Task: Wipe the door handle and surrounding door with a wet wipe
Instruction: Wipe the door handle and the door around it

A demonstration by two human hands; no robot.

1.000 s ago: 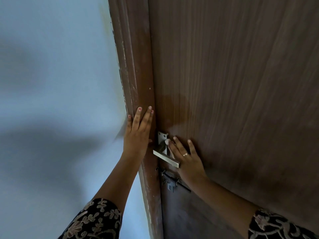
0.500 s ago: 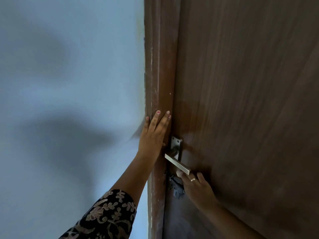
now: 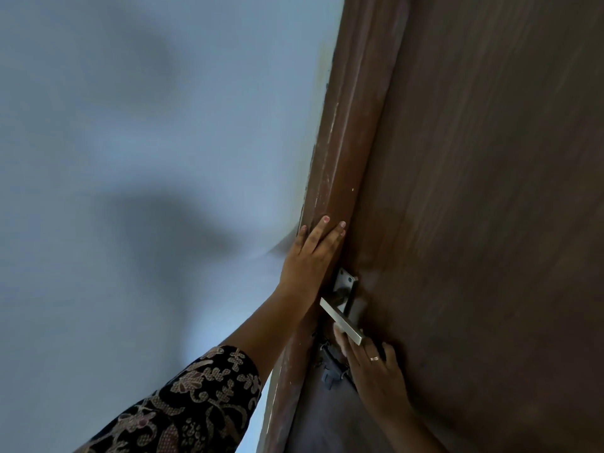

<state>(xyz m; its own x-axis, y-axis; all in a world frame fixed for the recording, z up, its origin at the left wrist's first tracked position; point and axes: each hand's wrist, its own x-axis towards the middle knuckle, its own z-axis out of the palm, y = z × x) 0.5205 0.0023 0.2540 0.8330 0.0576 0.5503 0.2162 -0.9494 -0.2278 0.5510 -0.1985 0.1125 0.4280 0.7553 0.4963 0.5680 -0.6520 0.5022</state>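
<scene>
A silver lever door handle point(image 3: 341, 320) with its backplate point(image 3: 345, 282) sits at the left edge of the dark brown wooden door point(image 3: 490, 223). My left hand point(image 3: 310, 256) lies flat on the brown door frame point(image 3: 343, 158) just above the handle and holds nothing. Below the lever, my right hand point(image 3: 376, 371), with a ring on one finger, presses against the door. A pale bit of the wet wipe point(image 3: 340, 335) shows under its fingers, partly hidden behind the lever.
A dark metal latch bolt point(image 3: 330, 367) is fixed to the door under the handle, beside my right hand. A pale blue wall point(image 3: 130, 125) with soft shadows fills the left. My patterned black sleeve point(image 3: 196, 403) is at the bottom.
My right hand has dropped with the wipe from over the handle to under the lever. My left hand has stayed on the frame. The view has swung left.
</scene>
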